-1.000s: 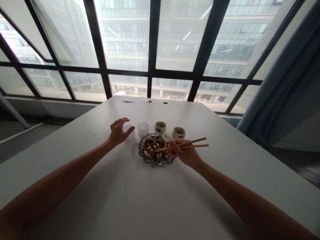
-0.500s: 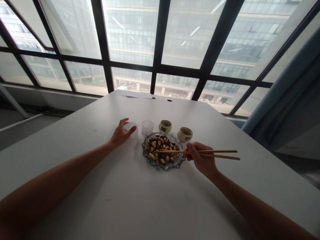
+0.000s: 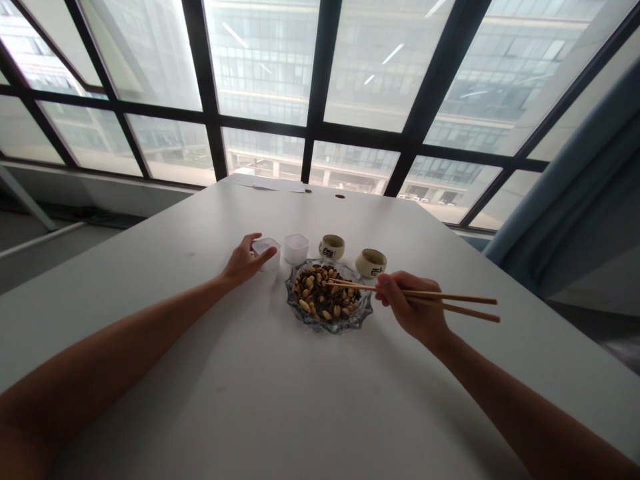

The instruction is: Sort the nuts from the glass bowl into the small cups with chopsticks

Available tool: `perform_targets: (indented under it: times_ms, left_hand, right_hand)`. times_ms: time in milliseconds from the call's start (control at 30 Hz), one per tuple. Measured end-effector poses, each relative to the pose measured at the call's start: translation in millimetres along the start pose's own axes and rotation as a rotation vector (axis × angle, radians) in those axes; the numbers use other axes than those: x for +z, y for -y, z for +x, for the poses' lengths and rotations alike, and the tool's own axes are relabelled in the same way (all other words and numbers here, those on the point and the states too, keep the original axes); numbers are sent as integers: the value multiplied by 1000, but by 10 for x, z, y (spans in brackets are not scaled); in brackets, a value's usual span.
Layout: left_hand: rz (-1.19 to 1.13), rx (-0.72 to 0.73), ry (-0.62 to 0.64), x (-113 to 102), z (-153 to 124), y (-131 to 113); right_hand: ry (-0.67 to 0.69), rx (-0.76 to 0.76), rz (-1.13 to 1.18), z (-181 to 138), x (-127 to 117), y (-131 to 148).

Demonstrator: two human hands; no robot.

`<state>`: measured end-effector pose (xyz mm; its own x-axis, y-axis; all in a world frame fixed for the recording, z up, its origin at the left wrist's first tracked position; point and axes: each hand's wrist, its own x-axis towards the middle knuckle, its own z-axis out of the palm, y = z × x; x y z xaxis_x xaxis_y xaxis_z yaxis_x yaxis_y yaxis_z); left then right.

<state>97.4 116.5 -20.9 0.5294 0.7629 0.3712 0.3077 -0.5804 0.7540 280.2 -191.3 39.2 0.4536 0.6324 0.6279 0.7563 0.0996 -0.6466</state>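
My left hand (image 3: 245,262) is closed around a small translucent plastic container (image 3: 269,259), its thumb over the near side and its fingers at the far left. A pair of wooden chopsticks (image 3: 463,297) is gripped in my right hand (image 3: 419,310). Their tips are over the peanuts (image 3: 310,283) and dark seeds heaped in a scalloped glass dish (image 3: 332,328). Whether the tips pinch a piece is too small to tell. Right behind the dish's left side stands a second translucent container (image 3: 297,249).
Two cream cups with dark characters, a left cup (image 3: 332,248) and a right cup (image 3: 371,263), stand behind the dish. White sheets of paper (image 3: 267,183) lie at the far edge of the white table (image 3: 280,400). A blue curtain (image 3: 565,193) hangs at right.
My right hand has moved slightly right, and the chopstick tips have shifted right and up over the dish. My left hand stays at the same container. The view has tilted slightly.
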Motion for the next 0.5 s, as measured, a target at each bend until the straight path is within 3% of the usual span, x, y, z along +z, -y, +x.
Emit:
perform_targets:
  times_ms: [300, 500]
  left_hand:
    - [37, 17, 27, -18, 6, -26]
    - [14, 31, 49, -5, 13, 16]
  right_hand:
    - [119, -61, 29, -32, 58, -8]
    - [-34, 173, 228, -29, 114, -159]
